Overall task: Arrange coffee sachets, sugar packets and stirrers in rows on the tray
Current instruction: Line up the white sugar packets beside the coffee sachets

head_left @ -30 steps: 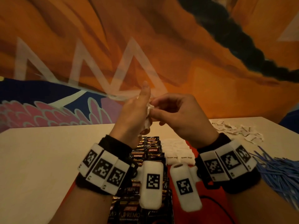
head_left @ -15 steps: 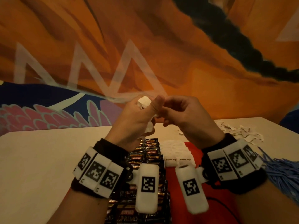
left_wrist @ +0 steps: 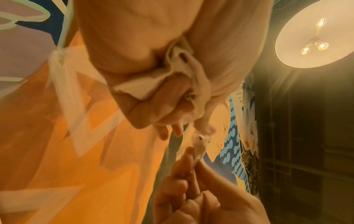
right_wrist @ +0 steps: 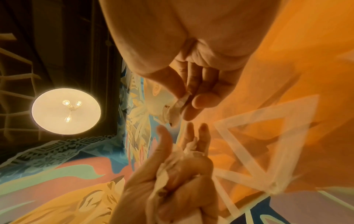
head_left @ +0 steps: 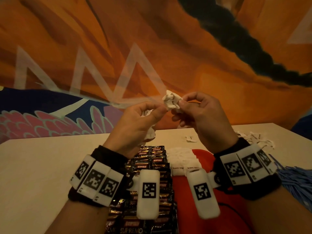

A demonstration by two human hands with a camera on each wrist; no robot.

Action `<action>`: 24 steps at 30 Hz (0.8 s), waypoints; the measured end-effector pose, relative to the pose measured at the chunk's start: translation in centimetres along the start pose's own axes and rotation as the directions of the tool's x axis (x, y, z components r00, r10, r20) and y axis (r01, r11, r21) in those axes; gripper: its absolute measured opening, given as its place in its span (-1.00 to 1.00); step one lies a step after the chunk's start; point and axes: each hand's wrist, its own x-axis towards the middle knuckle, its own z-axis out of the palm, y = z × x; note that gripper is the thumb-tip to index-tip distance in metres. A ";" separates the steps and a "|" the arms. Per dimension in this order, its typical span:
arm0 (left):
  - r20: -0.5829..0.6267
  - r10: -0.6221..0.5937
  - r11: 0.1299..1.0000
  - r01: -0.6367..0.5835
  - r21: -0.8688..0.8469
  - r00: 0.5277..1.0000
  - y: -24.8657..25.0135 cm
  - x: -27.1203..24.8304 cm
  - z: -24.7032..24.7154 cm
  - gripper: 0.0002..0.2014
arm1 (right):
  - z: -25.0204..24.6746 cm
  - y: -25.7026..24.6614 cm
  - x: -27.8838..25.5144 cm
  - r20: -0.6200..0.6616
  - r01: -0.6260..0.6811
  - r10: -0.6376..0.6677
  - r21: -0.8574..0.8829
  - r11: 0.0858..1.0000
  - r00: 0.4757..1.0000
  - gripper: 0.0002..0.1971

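Both hands are raised above the table (head_left: 42,166). The right hand (head_left: 200,119) pinches a crumpled sugar packet (head_left: 172,102); the left hand (head_left: 135,122) clutches a wad of packets (head_left: 150,134) (fingers curled). Below, sachets (head_left: 148,163) fill the red tray (head_left: 184,184); a mural (head_left: 185,48) is behind.

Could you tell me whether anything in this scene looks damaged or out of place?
Yes. The sugar packet pinched in the right hand is badly crumpled, unlike the flat sugar packets in the row on the red tray. The left hand grips more crumpled white packets.
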 end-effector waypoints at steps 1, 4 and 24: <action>-0.007 0.017 1.000 -0.017 0.013 1.000 0.1 -0.1 0.1 -0.69 | 0.0 0.1 0.0 0.005 0.008 -0.007 -0.044 0.999 1.000 -0.97; -0.069 0.071 0.996 -0.067 0.059 0.995 0.1 -0.1 0.3 -0.69 | 0.1 0.3 -0.2 0.057 0.066 -0.055 -0.228 0.971 0.997 -0.93; -0.238 0.069 0.995 -0.048 0.090 0.969 -0.7 0.2 0.4 -0.72 | -0.3 1.0 0.1 0.054 0.027 -0.026 -0.020 0.999 0.998 -0.83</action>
